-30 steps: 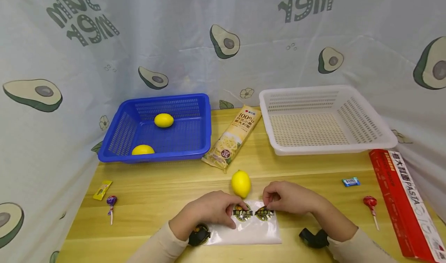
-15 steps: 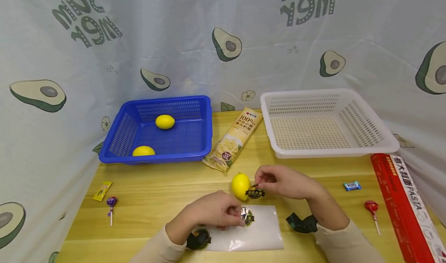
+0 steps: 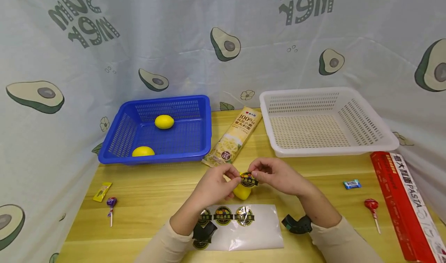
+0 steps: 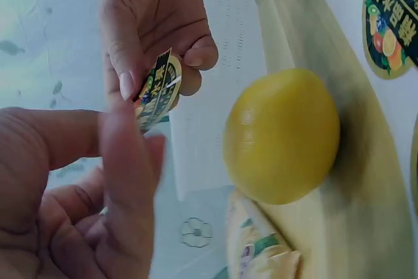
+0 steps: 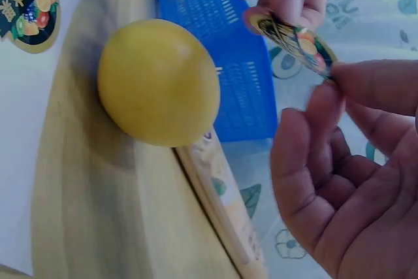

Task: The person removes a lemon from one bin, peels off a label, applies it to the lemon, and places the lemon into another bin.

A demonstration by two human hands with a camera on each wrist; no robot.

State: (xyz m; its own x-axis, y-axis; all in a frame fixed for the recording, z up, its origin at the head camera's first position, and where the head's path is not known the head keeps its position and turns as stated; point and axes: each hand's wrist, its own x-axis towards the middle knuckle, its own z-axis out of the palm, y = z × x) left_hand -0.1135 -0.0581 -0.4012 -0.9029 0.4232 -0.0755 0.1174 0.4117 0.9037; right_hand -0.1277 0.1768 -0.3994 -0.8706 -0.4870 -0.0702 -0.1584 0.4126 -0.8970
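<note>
Above a yellow lemon (image 3: 242, 193) on the table, a round black-and-gold fruit sticker (image 3: 248, 180) is held up between both hands. My right hand (image 3: 280, 176) pinches its right edge between thumb and finger. At the opposite edge, my left hand (image 3: 215, 185) pinches it too, as the right wrist view shows best. That view has the sticker (image 5: 297, 42) bent slightly, just apart from the lemon (image 5: 159, 83). Nearer me lies a white sticker sheet (image 3: 254, 232) with several like stickers along its left and upper part; the left wrist camera covers some.
Behind are a blue basket (image 3: 174, 157) with two lemons, a noodle packet (image 3: 233, 137) and a white basket (image 3: 334, 151). A red pasta box (image 3: 400, 201) lies right. Lollipops (image 3: 111, 203) and small wrapped candies (image 3: 102, 191) lie at both sides.
My right hand has lifted a sticker off the sheet and moved it up and left over the lemon. My left hand has left the sheet and taken the sticker's other edge.
</note>
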